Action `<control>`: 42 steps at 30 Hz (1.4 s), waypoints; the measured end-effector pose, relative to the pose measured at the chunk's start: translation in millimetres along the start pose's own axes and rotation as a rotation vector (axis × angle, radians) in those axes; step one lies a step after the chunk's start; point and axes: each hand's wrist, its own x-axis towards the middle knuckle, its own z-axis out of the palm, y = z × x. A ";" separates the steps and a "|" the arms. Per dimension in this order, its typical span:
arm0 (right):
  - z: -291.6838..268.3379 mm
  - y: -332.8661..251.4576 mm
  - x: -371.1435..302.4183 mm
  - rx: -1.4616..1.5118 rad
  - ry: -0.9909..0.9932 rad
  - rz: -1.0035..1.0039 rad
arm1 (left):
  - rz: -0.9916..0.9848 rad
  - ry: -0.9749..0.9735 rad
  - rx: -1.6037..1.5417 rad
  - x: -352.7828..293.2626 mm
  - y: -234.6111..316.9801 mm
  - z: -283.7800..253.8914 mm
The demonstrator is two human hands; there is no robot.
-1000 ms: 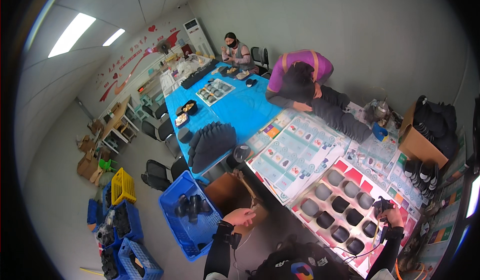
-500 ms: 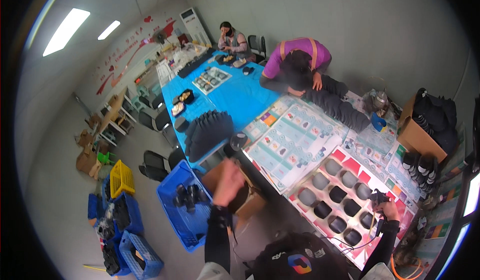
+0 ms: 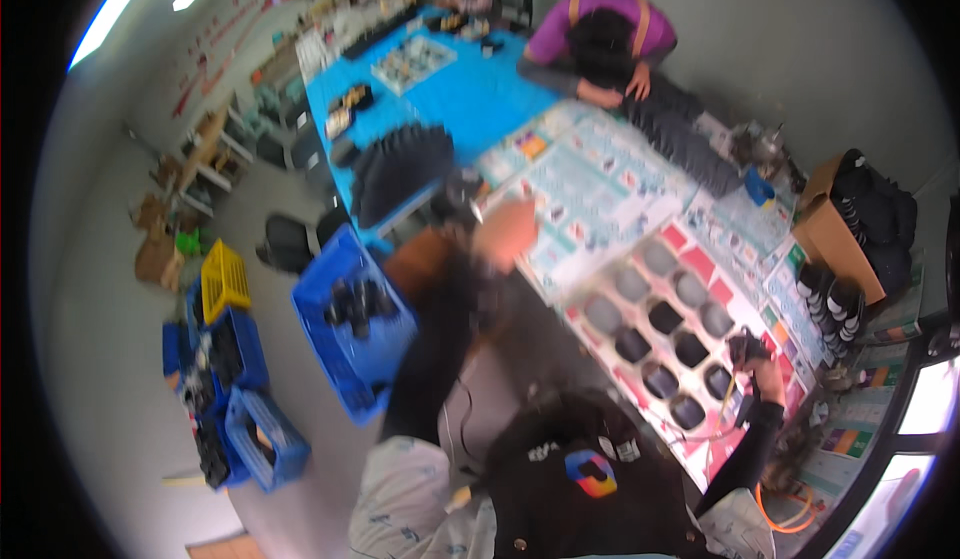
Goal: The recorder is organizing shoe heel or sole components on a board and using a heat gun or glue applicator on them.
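My right hand [image 3: 768, 379] is wrapped round a small dark spray gun [image 3: 745, 349] at the right edge of the board. On that pale, red-edged board [image 3: 598, 362] lie several rounded pieces in rows, some grey like this piece [image 3: 631, 283], others black like this one [image 3: 690, 349]. My left hand [image 3: 507, 233] is smeared by motion over the near left edge of the paper-covered table [image 3: 600, 204]. Close to it stands a dark rounded piece [image 3: 462, 187], also blurred. Whether the left fingers hold anything cannot be made out.
A blue crate [image 3: 335, 359] with black parts and a brown carton [image 3: 418, 259] are left of my left arm. Stacked black pieces [image 3: 400, 174] lie on the blue-covered table [image 3: 480, 99]. A co-worker in purple [image 3: 655, 34] bends over more stacks. An orange hose [image 3: 765, 514] hangs at right.
My left hand has moved from above the carton rightward to the table's edge. The view has tilted downward. My right hand still holds the spray gun beside the board.
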 end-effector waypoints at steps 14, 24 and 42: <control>6.7 -47.0 -34.0 0.161 0.070 0.153 | -0.291 -0.896 -0.610 -244.0 -1.6 213.1; 13.6 -30.1 -13.4 0.082 0.052 0.175 | -0.347 -0.553 -0.631 -231.0 19.0 187.9; 5.0 -5.1 -13.7 0.063 -0.018 0.149 | -0.376 0.274 -0.783 -126.5 49.1 -29.7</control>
